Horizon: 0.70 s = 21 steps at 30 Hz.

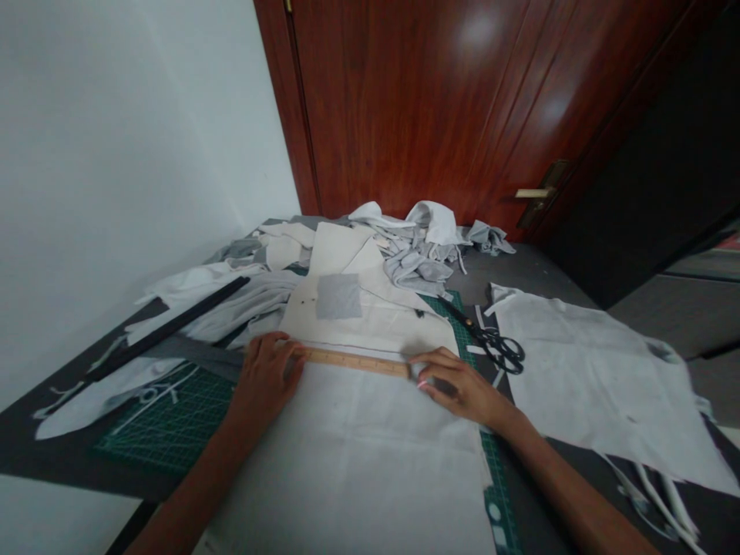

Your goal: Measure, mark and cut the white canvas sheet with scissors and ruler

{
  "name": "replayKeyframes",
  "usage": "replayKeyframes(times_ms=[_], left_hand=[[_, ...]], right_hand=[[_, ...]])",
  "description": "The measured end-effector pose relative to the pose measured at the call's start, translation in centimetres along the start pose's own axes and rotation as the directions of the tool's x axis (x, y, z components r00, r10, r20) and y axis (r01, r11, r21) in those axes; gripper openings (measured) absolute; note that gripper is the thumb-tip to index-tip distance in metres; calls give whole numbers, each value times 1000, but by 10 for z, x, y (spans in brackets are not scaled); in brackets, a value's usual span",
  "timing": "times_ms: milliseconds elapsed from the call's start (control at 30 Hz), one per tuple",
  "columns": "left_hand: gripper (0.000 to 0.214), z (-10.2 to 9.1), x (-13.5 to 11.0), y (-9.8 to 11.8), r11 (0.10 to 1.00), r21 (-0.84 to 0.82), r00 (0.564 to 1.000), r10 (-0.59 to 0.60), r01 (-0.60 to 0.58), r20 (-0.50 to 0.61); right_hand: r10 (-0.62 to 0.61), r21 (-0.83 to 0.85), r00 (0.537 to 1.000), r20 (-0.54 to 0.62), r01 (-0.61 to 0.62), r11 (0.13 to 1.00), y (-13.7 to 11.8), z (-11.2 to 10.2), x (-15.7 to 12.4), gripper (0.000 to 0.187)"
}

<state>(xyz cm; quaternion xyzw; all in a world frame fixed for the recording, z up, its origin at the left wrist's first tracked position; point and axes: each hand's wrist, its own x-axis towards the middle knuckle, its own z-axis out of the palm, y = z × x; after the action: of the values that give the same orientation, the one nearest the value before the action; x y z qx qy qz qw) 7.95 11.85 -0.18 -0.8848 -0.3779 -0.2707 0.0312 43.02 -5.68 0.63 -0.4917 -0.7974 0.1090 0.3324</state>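
Observation:
A wooden ruler (355, 360) lies across a sheet of white fabric (358, 447) spread over a green cutting mat (167, 420). My left hand (266, 379) rests flat on the ruler's left end, fingers spread. At the ruler's right end my right hand (459, 385) has its fingers curled, pinching a small pink-tipped thing that I cannot make out. A small grey fabric square (338, 296) lies on cream fabric just beyond the ruler.
Black scissors (491, 339) lie to the right of the ruler. Another white sheet (595, 370) covers the table's right side. Crumpled grey and white scraps (416, 247) pile up at the back by a wooden door (462, 100). A long black bar (167, 327) lies on the left.

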Motion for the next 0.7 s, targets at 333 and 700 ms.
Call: replayKeyframes(times_ms=[333, 700], left_hand=[[43, -1, -4, 16, 930, -289, 923, 301, -228, 241], [46, -1, -4, 18, 936, -273, 927, 290, -222, 239]], right_hand=[[-74, -7, 994, 83, 74, 997, -11, 10, 6, 8], [-29, -56, 994, 108, 35, 998, -9, 12, 6, 9]])
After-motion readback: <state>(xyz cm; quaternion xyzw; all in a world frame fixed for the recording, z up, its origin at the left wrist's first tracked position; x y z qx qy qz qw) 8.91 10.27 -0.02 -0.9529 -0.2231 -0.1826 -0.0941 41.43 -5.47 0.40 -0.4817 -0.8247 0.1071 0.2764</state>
